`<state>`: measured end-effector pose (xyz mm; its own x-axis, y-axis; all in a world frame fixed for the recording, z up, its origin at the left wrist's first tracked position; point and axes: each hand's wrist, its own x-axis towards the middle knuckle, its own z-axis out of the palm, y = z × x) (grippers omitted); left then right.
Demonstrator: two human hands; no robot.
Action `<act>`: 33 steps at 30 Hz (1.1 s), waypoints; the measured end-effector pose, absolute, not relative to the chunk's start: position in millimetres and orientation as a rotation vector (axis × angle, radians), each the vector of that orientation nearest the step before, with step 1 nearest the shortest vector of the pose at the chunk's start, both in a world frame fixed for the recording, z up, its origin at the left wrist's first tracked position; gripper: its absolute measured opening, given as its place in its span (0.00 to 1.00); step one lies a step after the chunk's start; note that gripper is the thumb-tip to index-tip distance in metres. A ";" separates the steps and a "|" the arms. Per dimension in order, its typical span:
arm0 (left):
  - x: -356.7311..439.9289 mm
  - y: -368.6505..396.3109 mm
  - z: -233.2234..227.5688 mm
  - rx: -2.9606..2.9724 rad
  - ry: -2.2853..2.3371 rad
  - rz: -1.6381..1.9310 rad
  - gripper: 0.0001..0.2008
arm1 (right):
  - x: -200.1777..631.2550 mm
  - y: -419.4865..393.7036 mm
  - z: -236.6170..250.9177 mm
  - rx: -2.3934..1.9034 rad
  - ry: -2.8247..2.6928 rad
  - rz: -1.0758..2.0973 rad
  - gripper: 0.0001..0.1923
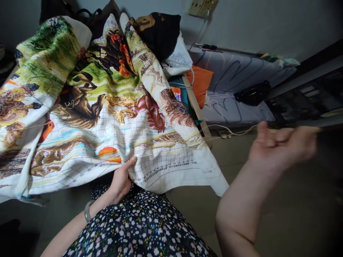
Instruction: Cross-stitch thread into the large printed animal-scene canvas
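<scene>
A large cross-stitch cloth (166,175) with a printed grid and partly stitched pictures spreads in folds before me. My left hand (122,178) grips its near edge, thumb on top and fingers underneath, just right of an orange stitched patch (109,154). From near that thumb a pale thread (237,134) runs taut to the right. Out at the right, my right hand (281,142) is closed on the thread, slightly smeared by motion. Whether a needle is in its fingers I cannot tell. A bundle of yellow floss (120,107) lies on the cloth.
Behind the cloth are a black cloth item (163,34), a white bag (179,59) and an orange item (200,84). A lit phone (176,94) lies beside the cloth. A black bag (253,93) rests on a patterned grey covering (227,71). A wall socket (200,7) holds a plug.
</scene>
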<state>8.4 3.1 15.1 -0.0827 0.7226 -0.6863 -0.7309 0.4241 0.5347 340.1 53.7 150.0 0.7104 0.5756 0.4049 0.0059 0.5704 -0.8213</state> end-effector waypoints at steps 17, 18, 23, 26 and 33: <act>6.3 4.9 9.8 0.001 1.158 1.165 0.15 | 146.0 15.9 29.1 -1.446 -1.706 1.192 0.11; 6.4 5.0 10.0 0.003 1.154 1.169 0.15 | 145.7 16.5 29.7 -1.451 -1.718 1.182 0.12; 6.5 5.3 11.0 -0.015 1.164 1.173 0.15 | 143.4 17.2 33.1 -1.501 -1.769 1.096 0.13; 6.8 5.5 11.9 -0.029 1.164 1.184 0.16 | 142.1 18.0 33.9 -1.515 -1.780 1.068 0.13; 7.6 5.5 12.6 -0.016 1.164 1.192 0.14 | 139.9 21.6 39.2 -1.531 -1.878 0.971 0.12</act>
